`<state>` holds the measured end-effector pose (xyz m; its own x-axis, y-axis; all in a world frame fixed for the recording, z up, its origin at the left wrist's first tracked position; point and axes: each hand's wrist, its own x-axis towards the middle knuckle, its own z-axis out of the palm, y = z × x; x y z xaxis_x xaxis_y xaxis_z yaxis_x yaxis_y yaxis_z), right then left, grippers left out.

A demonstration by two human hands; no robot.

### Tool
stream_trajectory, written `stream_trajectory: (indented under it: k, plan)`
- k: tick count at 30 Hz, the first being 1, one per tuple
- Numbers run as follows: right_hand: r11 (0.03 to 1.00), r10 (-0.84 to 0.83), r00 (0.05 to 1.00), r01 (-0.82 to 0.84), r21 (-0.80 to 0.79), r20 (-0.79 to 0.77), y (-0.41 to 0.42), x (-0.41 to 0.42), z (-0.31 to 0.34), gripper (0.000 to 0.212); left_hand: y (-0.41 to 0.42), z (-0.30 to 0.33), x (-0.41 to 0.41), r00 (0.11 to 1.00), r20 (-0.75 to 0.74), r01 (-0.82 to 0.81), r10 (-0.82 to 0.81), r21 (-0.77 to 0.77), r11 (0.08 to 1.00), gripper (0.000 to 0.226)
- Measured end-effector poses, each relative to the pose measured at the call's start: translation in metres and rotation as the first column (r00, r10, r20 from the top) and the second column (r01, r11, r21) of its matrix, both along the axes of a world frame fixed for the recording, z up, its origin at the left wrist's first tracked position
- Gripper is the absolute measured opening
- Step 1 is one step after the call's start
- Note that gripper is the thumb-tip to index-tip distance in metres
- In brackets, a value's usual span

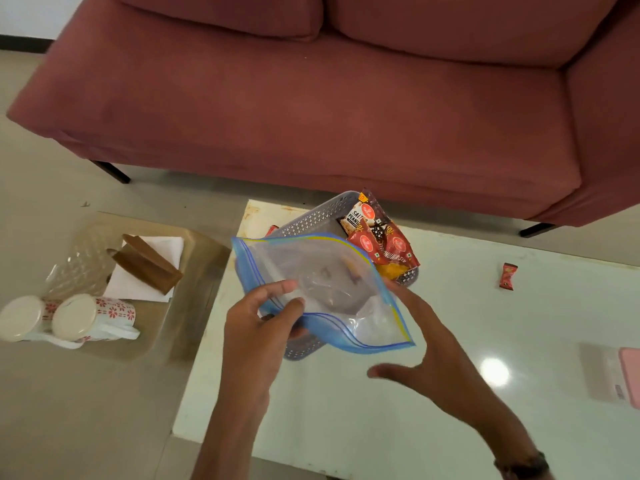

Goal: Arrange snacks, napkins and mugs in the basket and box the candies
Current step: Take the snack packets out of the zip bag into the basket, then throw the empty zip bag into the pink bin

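Note:
My left hand pinches the lower left edge of a clear zip bag with blue seams, held over the grey perforated basket. My right hand is spread open against the bag's right side, fingers apart. Several red and white snack packets lean in the basket's far right corner. A single red candy lies on the white table to the right. Two white mugs with red flowers lie on their sides on the low side table at left, next to white napkins in a wooden holder.
A dark red sofa fills the far side behind the table. A pink box and its pale lid sit at the table's right edge. A clear textured container stands on the side table behind the mugs.

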<state>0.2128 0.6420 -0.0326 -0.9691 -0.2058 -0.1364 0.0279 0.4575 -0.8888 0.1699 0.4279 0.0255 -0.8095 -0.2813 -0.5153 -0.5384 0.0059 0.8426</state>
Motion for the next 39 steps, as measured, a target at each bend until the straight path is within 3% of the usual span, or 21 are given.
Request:
stream_trajectory:
  k: [3, 6, 10, 12, 14, 16, 18, 21, 23, 26, 32, 33, 35, 37, 39]
  plan:
    - [0.972, -0.228, 0.965, 0.218, -0.088, -0.127, 0.004, 0.006, 0.007, 0.053, 0.024, 0.014, 0.014, 1.0, 0.003, 0.025, -0.026, 0.137, 0.99, 0.017]
    - [0.892, -0.425, 0.903, 0.406, -0.196, -0.06, 0.031, 0.012, 0.014, 0.025, 0.047, 0.025, 0.035, 0.993, -0.112, 0.068, -0.046, 0.206, 0.976, 0.057]
    - [0.708, -0.538, 0.822, 0.56, -0.429, 0.185, 0.083, 0.032, 0.03, 0.017, 0.075, 0.014, 0.071, 0.964, -0.264, -0.047, 0.038, -0.025, 0.999, 0.097]
    - [0.673, -0.532, 0.803, 0.593, -0.442, 0.268, 0.113, 0.045, 0.035, 0.013, 0.093, -0.006, 0.093, 0.982, -0.184, 0.028, -0.044, -0.09, 0.996, 0.111]
    - [0.678, -0.511, 0.802, 0.598, -0.428, 0.31, 0.142, 0.06, 0.037, 0.013, 0.117, -0.025, 0.121, 0.986, -0.053, 0.156, -0.157, -0.029, 0.987, 0.117]
    - [0.668, -0.505, 0.793, 0.609, -0.428, 0.34, 0.171, 0.076, 0.035, 0.013, 0.148, -0.034, 0.149, 0.958, 0.048, 0.276, -0.284, 0.133, 0.952, 0.105]
    - [0.672, -0.478, 0.794, 0.606, -0.427, 0.375, 0.201, 0.092, 0.032, 0.014, 0.181, -0.036, 0.176, 0.929, 0.085, 0.329, -0.36, 0.257, 0.909, 0.072]
    - [0.742, -0.305, 0.831, 0.513, -0.431, 0.464, 0.25, 0.119, 0.027, 0.045, 0.224, -0.033, 0.204, 0.955, 0.068, 0.26, -0.288, 0.277, 0.925, 0.033]
    - [0.83, -0.107, 0.848, 0.364, -0.423, 0.519, 0.28, 0.142, 0.023, 0.069, 0.243, -0.032, 0.215, 0.967, 0.069, 0.216, -0.243, 0.274, 0.937, 0.024]
    - [0.907, 0.056, 0.8, 0.21, -0.366, 0.597, 0.302, 0.173, 0.019, 0.063, 0.263, -0.031, 0.224, 0.953, 0.088, 0.258, -0.292, 0.275, 0.926, 0.025]
    - [0.878, -0.147, 0.833, 0.358, -0.318, 0.533, 0.325, 0.205, -0.005, 0.028, 0.28, -0.043, 0.234, 0.919, 0.115, 0.334, -0.378, 0.285, 0.898, 0.026]
    - [0.843, -0.186, 0.829, 0.411, -0.348, 0.527, 0.332, 0.209, -0.009, 0.024, 0.282, -0.048, 0.235, 0.939, 0.12, 0.277, -0.323, 0.295, 0.914, 0.032]
    - [0.779, -0.295, 0.804, 0.515, -0.357, 0.516, 0.344, 0.219, -0.016, 0.04, 0.29, -0.059, 0.236, 0.973, 0.16, 0.098, -0.169, 0.374, 0.922, 0.038]
    - [0.776, -0.406, 0.785, 0.567, -0.277, 0.469, 0.355, 0.226, -0.019, 0.025, 0.3, -0.069, 0.236, 0.974, 0.211, -0.039, -0.079, 0.503, 0.863, 0.024]
    - [0.816, -0.447, 0.795, 0.55, -0.177, 0.411, 0.362, 0.234, -0.015, 0.038, 0.316, -0.071, 0.239, 0.959, 0.256, -0.064, -0.123, 0.616, 0.785, 0.035]
